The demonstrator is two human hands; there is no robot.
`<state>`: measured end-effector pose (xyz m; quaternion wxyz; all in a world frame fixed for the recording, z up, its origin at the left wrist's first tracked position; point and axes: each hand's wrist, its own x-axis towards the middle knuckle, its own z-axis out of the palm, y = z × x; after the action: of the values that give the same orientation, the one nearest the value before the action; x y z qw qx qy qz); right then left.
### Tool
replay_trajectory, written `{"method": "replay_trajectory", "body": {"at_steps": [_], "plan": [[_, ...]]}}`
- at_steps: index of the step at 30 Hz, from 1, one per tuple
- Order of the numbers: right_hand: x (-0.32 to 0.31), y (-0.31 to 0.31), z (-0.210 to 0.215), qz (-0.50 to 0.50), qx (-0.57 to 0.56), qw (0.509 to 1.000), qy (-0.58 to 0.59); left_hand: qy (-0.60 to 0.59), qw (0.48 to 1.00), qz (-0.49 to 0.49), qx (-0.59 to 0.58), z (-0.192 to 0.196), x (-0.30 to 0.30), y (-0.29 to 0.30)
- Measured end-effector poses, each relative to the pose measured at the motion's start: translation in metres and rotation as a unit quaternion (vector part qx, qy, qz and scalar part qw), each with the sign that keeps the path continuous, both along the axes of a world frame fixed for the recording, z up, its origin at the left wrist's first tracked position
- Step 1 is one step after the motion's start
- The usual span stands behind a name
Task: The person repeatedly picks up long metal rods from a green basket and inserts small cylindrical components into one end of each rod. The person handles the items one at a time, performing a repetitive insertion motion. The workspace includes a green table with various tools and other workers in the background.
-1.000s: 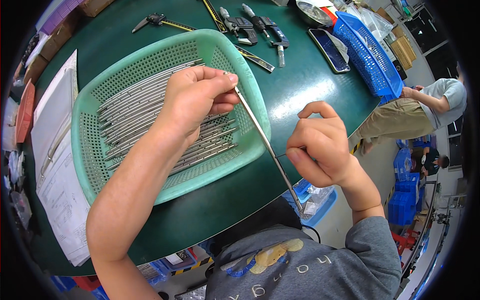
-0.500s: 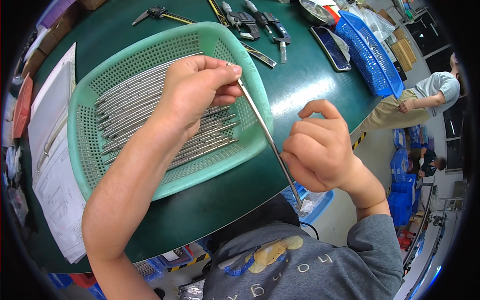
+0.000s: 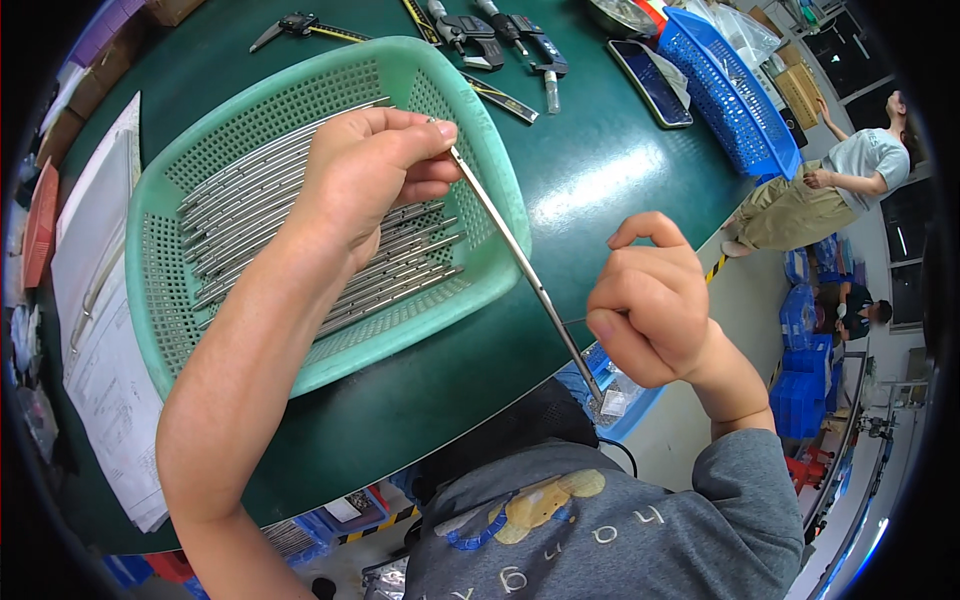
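My left hand [image 3: 365, 180] pinches a slim metal rod [image 3: 515, 255] near its upper end, between thumb and fingers. The rod slants down to the right, past the basket's edge, and small holes show along it. My right hand [image 3: 655, 305] is closed beside the rod's lower half, thumb against curled fingers. From its grip a thin pin [image 3: 577, 321] reaches to the rod's side; whether its tip sits inside a hole, I cannot tell. Under my left hand stands a green plastic basket [image 3: 512, 205] where several similar rods [image 3: 240, 185] lie side by side.
Papers [image 3: 105, 400] lie left of the basket. Beyond it are a caliper [image 3: 297, 24], two micrometers [image 3: 475, 45] and a phone [image 3: 652, 85]. A blue basket [image 3: 735, 105] stands at the table's right edge. Another person [image 3: 850, 180] stands past it.
My right hand has shifted slightly right, away from the rod, and the thin pin now shows between them. My left hand keeps its hold. The person beyond has raised an arm.
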<state>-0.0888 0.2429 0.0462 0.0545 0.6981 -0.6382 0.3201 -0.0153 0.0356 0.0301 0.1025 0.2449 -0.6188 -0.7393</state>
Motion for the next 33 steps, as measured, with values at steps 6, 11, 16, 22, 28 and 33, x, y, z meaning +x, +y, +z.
{"method": "replay_trajectory", "body": {"at_steps": [6,11,16,22,28,33], "plan": [[0.004,-0.002,0.001,-0.001,0.005,0.999,0.042,-0.001,1.000,-0.002,0.003,0.000,0.000,-0.001],[0.008,-0.002,0.000,-0.001,-0.007,0.996,0.087,-0.008,1.000,-0.008,0.010,-0.001,-0.001,-0.002],[0.006,0.002,-0.013,-0.019,-0.031,0.999,-0.006,0.012,1.000,-0.004,0.013,-0.001,-0.002,-0.001],[0.009,0.014,-0.004,-0.012,-0.027,0.999,-0.017,0.003,1.000,0.008,0.008,-0.003,0.000,-0.003],[0.010,0.020,-0.004,-0.020,-0.007,1.000,-0.008,0.006,1.000,0.001,0.000,-0.004,-0.001,-0.004],[0.011,0.018,-0.002,-0.016,-0.005,1.000,0.010,0.006,1.000,0.003,0.003,-0.005,-0.001,-0.004]]}}
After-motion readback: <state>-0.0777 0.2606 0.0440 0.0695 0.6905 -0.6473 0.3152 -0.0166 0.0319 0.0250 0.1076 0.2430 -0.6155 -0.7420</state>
